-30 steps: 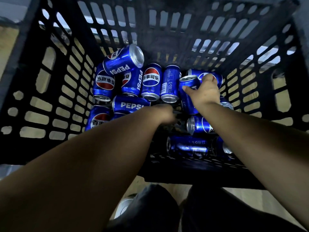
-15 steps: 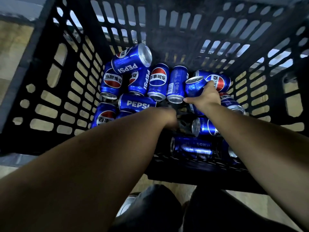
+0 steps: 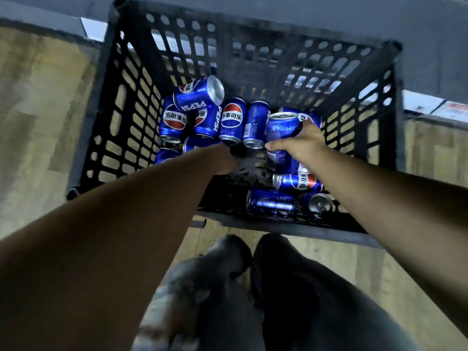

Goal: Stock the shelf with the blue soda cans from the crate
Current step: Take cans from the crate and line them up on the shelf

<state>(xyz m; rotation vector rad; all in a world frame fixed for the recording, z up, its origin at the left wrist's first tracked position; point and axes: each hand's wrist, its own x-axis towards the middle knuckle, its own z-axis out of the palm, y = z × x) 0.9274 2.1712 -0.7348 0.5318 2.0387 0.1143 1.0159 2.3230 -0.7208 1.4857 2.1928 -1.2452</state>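
A black slatted crate stands on the floor and holds several blue soda cans lying in a heap at its bottom. My right hand grips one blue can upright, lifted above the heap. My left hand reaches down into the middle of the crate. Its fingers are hidden behind the wrist, and I cannot tell whether they hold anything. More cans lie near the crate's front wall.
The crate sits on a wooden floor. A grey ledge or base runs behind the crate. My legs in dark trousers stand right in front of the crate's near wall.
My right hand has closed round a can and raised it upright out of the heap. The view has pulled back and up from the crate. My left arm stays reaching inside.
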